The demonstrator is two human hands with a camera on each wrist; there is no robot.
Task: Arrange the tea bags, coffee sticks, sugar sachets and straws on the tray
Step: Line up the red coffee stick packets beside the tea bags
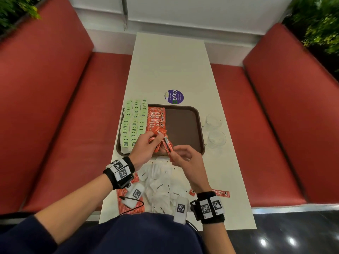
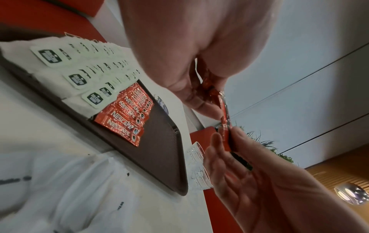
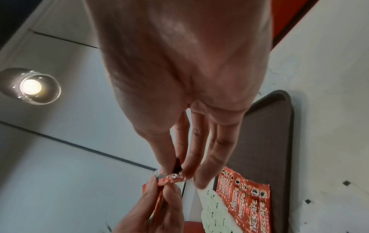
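Note:
A brown tray lies mid-table. Rows of green tea bags fill its left side, with a row of red coffee sticks beside them. Above the tray's near edge my left hand grips a small bunch of coffee sticks. My right hand pinches the near end of one coffee stick from that bunch, shown as a coffee stick between both hands. White sugar sachets lie piled on the table under my wrists. Red-striped wrapped straws lie under my left wrist.
Two clear glass bowls stand right of the tray. A loose coffee stick lies near my right wrist. A purple round sticker sits beyond the tray. Red bench seats flank the narrow white table. The tray's right half is bare.

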